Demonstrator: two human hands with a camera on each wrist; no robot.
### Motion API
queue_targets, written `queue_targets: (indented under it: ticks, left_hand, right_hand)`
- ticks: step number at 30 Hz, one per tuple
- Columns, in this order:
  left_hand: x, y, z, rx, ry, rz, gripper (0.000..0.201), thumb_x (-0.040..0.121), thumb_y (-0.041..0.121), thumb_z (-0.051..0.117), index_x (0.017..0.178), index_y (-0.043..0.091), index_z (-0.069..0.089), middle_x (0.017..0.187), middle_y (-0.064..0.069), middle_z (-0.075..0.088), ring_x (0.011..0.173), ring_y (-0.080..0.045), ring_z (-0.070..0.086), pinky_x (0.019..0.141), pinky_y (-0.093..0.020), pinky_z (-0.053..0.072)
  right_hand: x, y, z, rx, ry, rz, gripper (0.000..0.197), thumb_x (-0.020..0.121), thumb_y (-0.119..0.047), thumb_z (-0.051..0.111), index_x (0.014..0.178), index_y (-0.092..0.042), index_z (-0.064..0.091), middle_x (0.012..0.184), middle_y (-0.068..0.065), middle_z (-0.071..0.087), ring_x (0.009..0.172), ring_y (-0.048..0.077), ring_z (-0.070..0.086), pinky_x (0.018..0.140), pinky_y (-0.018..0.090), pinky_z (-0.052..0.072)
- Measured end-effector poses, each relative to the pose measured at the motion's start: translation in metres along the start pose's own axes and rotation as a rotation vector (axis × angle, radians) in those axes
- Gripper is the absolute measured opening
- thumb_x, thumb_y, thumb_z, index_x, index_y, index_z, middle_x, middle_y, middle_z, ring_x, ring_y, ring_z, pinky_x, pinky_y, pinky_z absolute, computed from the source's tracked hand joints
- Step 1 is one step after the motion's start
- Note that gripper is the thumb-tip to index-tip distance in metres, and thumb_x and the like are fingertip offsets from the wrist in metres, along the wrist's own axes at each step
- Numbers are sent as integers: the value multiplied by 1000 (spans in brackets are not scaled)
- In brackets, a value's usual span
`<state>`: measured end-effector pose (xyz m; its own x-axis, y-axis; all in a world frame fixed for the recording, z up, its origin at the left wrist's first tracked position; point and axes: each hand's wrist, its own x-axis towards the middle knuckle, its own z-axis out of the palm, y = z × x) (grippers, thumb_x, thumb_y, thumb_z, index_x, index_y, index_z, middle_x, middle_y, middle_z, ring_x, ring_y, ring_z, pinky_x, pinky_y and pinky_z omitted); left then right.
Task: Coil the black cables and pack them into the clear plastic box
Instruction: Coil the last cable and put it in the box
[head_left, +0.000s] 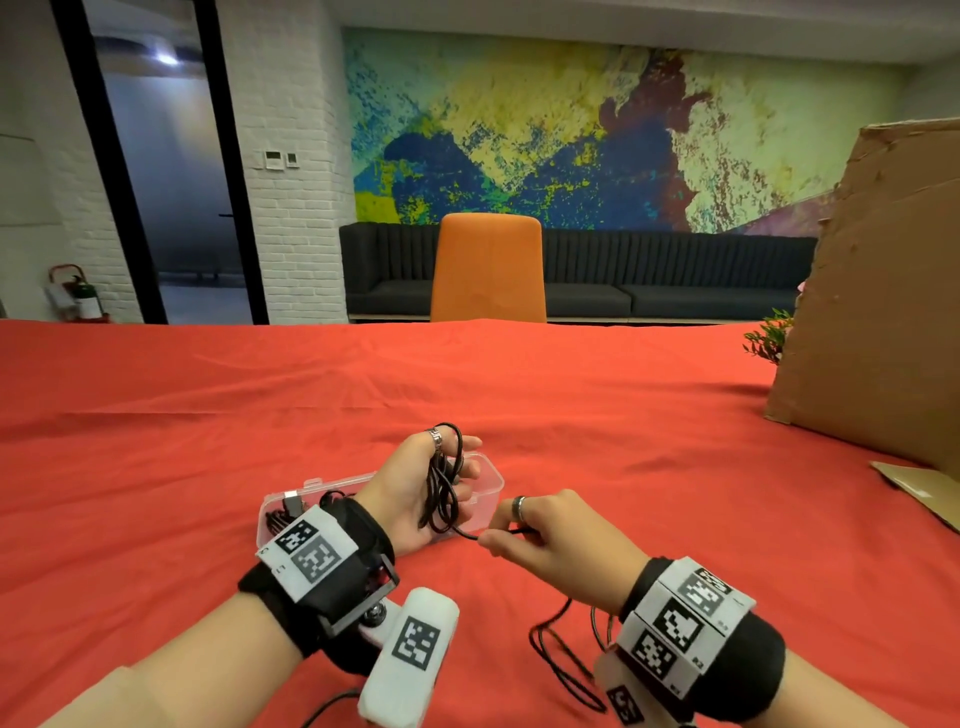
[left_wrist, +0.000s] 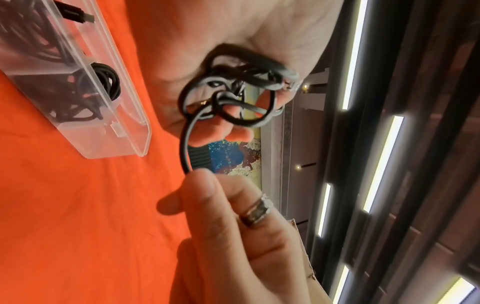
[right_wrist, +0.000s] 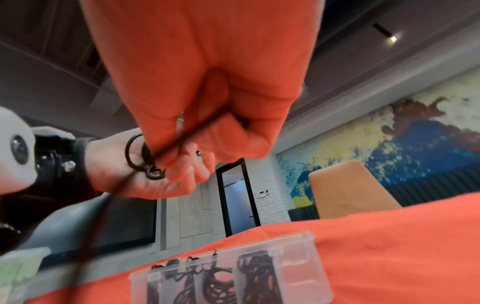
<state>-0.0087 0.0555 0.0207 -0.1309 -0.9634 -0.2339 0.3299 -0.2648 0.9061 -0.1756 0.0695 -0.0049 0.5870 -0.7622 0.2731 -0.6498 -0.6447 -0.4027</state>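
Head view shows my left hand (head_left: 415, 488) wrapped in loops of the black cable (head_left: 441, 493), fingers curled around the bundle, just above the clear plastic box (head_left: 491, 470). My right hand (head_left: 550, 540) pinches the free strand. I judge that slack trailing on the red tablecloth (head_left: 208, 467) could snag or the loops could spring loose if my grip eases. Beyond the table: an orange chair (head_left: 488, 265), dark sofa (head_left: 675, 280), painted mural (head_left: 571, 130), cardboard sheet (head_left: 883, 312).
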Motion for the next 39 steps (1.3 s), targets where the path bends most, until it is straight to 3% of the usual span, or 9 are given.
queue_targets:
  ticks: [8,12,17,20,23,28,33,37,39]
  left_hand:
    - [-6,3,-3,-109,-95,-65,30,68,4,43,97,9,53,63,-4,46,50,-16,43,56,-27,44]
    - [-7,-1,0,52,-64,-27,25,83,-7,46,99,6,59,49,-1,44,52,-15,41,47,-24,48]
    - [-7,8,-4,337,87,264,13,85,3,61,74,9,61,47,-1,45,33,-10,44,46,-23,44]
    - [-5,15,-12,424,124,374,26,89,12,60,67,6,48,50,-6,35,26,-14,42,35,-19,37]
    - [-8,8,-10,549,-51,263,32,85,20,65,61,9,46,54,-11,47,33,-14,47,34,-19,39]
    - [-12,-6,0,773,-322,104,42,79,17,73,59,19,36,57,-2,58,61,-21,64,44,-22,40]
    - [-11,-3,-4,740,-201,154,18,81,16,70,73,18,55,72,-11,51,70,-20,47,65,-32,41]
    - [-4,-2,-9,262,-112,102,28,78,19,69,60,19,48,59,-1,45,53,-12,48,54,-29,50]
    - [-4,-2,-7,55,-119,136,26,69,18,71,62,18,46,71,-6,55,59,-14,57,50,-25,50]
  right_hand:
    - [6,-7,-5,76,-100,36,28,92,-36,52,65,-28,54,46,-26,50,46,2,47,47,15,31]
    - [6,-4,0,-16,-60,-5,24,92,-40,50,77,-24,60,47,-5,44,45,9,42,55,29,38]
    - [4,14,-1,119,-184,35,23,96,-30,45,75,-23,52,61,-13,48,55,-1,48,59,14,36]
    - [-3,33,-4,296,-282,172,31,100,-26,36,70,-23,47,70,-11,58,64,-2,52,73,23,47]
    - [-3,30,-6,459,-184,201,30,101,-23,31,74,-17,44,73,-3,65,71,8,59,67,22,50]
    - [10,4,-5,721,49,195,28,100,-23,34,74,-12,36,49,2,57,41,23,56,43,26,47]
    - [11,5,-5,606,234,174,24,96,-26,44,75,-14,45,37,-6,41,29,14,37,35,24,35]
    - [6,17,-1,404,168,90,22,97,-25,44,75,-22,47,51,-8,51,47,4,46,55,21,41]
    - [2,17,4,191,53,26,29,98,-33,37,71,-28,45,61,-8,56,59,2,52,65,25,39]
